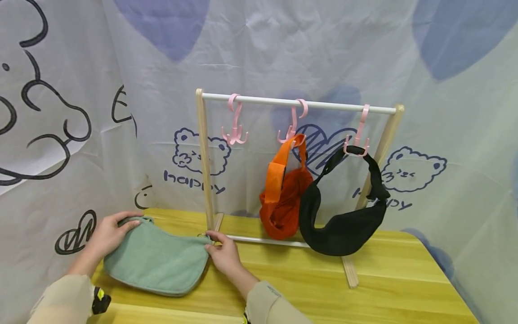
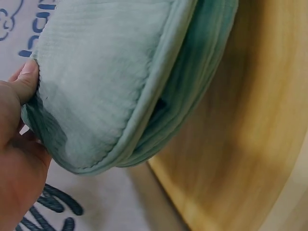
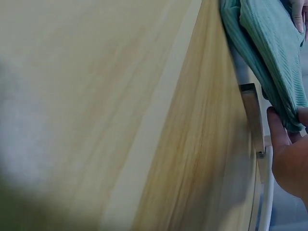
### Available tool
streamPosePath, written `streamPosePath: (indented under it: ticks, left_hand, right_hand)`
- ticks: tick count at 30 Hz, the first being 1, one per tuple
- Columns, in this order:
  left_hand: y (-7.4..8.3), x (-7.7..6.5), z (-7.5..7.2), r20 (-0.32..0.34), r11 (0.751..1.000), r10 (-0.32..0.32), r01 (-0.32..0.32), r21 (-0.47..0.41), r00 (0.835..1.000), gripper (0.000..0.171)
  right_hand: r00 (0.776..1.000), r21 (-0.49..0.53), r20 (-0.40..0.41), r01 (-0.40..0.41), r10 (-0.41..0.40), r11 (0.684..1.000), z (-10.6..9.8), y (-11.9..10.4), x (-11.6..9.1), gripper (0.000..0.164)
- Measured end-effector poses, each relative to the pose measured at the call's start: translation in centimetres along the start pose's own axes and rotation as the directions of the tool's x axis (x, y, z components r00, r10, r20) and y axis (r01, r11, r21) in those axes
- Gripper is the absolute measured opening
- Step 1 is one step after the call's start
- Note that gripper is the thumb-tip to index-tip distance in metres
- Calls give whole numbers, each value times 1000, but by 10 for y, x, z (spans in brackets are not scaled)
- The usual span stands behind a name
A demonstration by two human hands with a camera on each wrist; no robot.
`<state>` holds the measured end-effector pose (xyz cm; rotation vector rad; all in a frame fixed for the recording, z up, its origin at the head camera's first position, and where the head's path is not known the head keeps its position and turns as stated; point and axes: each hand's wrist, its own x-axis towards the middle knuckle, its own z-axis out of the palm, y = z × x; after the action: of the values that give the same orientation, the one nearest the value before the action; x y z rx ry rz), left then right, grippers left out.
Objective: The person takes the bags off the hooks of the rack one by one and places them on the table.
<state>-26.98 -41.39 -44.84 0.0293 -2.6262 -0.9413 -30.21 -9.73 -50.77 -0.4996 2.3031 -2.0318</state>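
Observation:
A mint-green corduroy shoulder bag [image 1: 159, 258] is held up between both hands, tilted over the left part of the table. My left hand [image 1: 109, 236] pinches its upper left corner, thumb on the near face, as the left wrist view also shows on the bag [image 2: 101, 82]. At the upper right corner, beside a small metal ring [image 1: 202, 235], my right hand [image 1: 226, 256] pinches the fabric between thumb and fingers. In the right wrist view the bag [image 3: 274, 53] appears edge-on, its two layers slightly apart.
Behind stands a wooden rack with a white top bar [image 1: 267, 100]. Three pink hooks hang there: a left hook [image 1: 234, 130] with nothing on it, one bearing an orange bag [image 1: 279, 202], another a black bag [image 1: 344, 229]. A rack foot [image 1: 350, 272] juts forward on the yellow wood table [image 1: 396, 279].

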Motion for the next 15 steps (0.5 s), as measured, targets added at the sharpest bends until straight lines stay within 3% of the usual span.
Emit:
streamPosePath:
  ticks: [8, 15]
  left_hand:
    - [-20, 0, 8, 54, 999, -37, 36, 20, 998, 36]
    - [-36, 1, 11, 59, 996, -62, 59, 60, 996, 33]
  right_hand:
    - [999, -134, 33, 39, -35, 990, 6, 6, 6, 33]
    - [995, -214, 102, 43, -21, 976, 12, 10, 11, 33]
